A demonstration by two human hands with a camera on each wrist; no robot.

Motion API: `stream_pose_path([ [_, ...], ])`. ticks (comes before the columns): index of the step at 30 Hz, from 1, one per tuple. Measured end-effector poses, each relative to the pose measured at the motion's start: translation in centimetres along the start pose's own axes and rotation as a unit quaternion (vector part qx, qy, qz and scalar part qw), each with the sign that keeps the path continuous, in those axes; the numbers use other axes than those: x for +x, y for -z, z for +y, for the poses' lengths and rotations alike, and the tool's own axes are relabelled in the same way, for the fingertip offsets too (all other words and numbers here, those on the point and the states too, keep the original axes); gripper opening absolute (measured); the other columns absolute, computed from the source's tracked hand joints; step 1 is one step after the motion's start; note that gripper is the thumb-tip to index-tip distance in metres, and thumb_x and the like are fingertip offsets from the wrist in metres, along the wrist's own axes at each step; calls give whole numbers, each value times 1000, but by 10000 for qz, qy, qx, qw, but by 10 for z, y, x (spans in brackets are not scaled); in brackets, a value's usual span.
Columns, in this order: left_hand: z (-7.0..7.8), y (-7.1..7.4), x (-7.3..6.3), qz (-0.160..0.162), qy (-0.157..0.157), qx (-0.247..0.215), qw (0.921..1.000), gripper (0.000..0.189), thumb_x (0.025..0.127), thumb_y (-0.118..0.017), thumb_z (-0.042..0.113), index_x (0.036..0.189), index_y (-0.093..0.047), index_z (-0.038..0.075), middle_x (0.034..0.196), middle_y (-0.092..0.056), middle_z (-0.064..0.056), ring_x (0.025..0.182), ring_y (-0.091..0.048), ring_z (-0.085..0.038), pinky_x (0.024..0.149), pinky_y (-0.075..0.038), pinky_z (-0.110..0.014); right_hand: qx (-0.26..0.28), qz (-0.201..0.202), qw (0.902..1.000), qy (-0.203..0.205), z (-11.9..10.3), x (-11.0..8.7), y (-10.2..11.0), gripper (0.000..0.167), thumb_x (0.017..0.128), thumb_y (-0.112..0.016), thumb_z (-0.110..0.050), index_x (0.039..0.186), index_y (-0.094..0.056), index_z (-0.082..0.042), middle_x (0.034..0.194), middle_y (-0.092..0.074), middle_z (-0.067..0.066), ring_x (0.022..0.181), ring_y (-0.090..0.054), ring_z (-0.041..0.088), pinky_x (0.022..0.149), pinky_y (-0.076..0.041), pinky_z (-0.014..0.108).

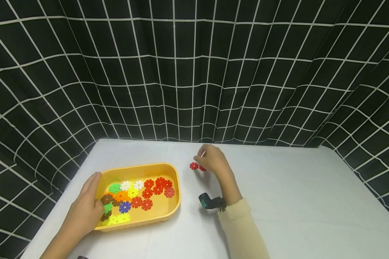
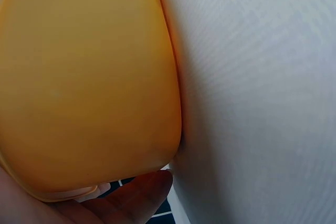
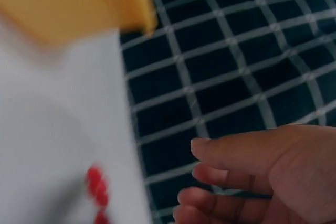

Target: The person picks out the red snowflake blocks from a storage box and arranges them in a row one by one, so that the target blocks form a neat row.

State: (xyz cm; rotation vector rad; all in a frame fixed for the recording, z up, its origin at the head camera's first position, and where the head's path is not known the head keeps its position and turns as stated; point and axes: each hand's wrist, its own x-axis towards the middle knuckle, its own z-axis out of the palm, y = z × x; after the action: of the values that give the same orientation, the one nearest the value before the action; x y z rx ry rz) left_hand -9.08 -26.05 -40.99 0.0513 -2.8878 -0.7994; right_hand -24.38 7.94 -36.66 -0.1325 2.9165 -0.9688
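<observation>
My left hand (image 1: 87, 207) grips the left end of a yellow plastic tray (image 1: 178, 187), with the thumb over the rim and the fingers along the outer wall. In the left wrist view the outside of the tray (image 2: 89, 77) fills much of the picture, and fingertips (image 2: 157, 182) press against its end. Two red notched plastic discs (image 1: 193, 166) lie on the white table behind the tray. Just above them is my right hand (image 1: 212, 158), its fingers loosely bent. Nothing shows between thumb and fingers of that hand (image 3: 252, 171) in the right wrist view; red discs (image 3: 97, 186) lie blurred below.
Inside the tray lie several notched discs: red discs (image 1: 147, 193) to the right, a blue disc (image 1: 124, 207), white, green, orange, brown and yellow ones to the left. A black curtain with white grid lines (image 1: 194, 72) surrounds the white table (image 1: 295, 201) at back and sides.
</observation>
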Motion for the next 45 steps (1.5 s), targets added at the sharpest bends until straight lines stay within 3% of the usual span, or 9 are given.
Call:
stream_pose_path([
  [6,1,1,1,-39,23,3,10000,81,83,-47,-7,157,-13,-6,162,-14,-27,141,-24,-54,104,-28,-74,-192,94,9920,1245,-44,-26,0,11,88,-76,-15,93,-71,-8,79,-65,4,68,-59,19,56,-53,25],
  [10,1,1,0,-40,28,18,10000,81,83,-47,-7,157,-13,-6,161,-15,-27,140,-25,-55,104,-29,-74,-450,-428,9757,2100,-69,-42,-19,13,87,-77,-13,100,-74,-9,85,-67,1,73,-58,15,59,-52,20],
  [14,0,1,0,-19,0,-11,10000,81,83,-46,-7,157,-13,-6,162,-14,-26,140,-25,-55,104,-29,-74,-894,-1302,9395,3039,-83,-53,-48,18,88,-77,-15,106,-77,-14,94,-71,-3,81,-58,9,71,-50,17],
  [18,1,1,-1,-1,-32,-33,10000,80,84,-46,-7,157,-13,-6,162,-14,-26,140,-25,-55,103,-29,-74,-1413,-2010,8971,3673,-86,-61,-74,25,87,-77,-15,111,-78,-23,90,-65,-10,80,-53,4,68,-44,15],
  [21,1,1,-1,11,-17,4,10000,80,83,-46,-6,157,-14,-6,162,-15,-25,139,-26,-56,103,-29,-75,-1517,-2377,8824,3768,-85,-65,-86,33,85,-77,-12,114,-77,-26,86,-58,-12,76,-48,3,62,-40,14],
  [24,1,1,-1,-7,17,23,10000,81,83,-46,-6,157,-13,-5,162,-15,-25,139,-26,-55,103,-29,-75,-1452,-2454,8807,3784,-84,-67,-91,36,83,-76,-8,115,-77,-26,86,-59,-14,76,-48,3,62,-40,13],
  [30,1,0,0,-33,31,39,10000,82,83,-47,-6,158,-12,-5,161,-15,-26,139,-27,-56,103,-29,-75,-1324,-2581,8890,3544,-82,-65,-90,32,82,-76,-2,106,-78,-23,88,-63,-17,82,-52,0,72,-44,10],
  [37,1,0,-1,-19,50,28,10000,81,84,-46,-6,158,-12,-5,162,-15,-26,139,-26,-56,103,-28,-75,-1695,-2641,8968,3119,-82,-65,-84,24,78,-78,-1,84,-68,-22,75,-57,-11,71,-51,7,61,-44,16],
  [45,1,1,0,7,35,-7,10000,81,83,-46,-7,157,-13,-6,161,-15,-27,139,-26,-56,103,-28,-75,-2029,-2552,9001,2889,-83,-65,-83,26,77,-80,-3,82,-61,-20,72,-53,-8,70,-50,10,60,-43,19],
])
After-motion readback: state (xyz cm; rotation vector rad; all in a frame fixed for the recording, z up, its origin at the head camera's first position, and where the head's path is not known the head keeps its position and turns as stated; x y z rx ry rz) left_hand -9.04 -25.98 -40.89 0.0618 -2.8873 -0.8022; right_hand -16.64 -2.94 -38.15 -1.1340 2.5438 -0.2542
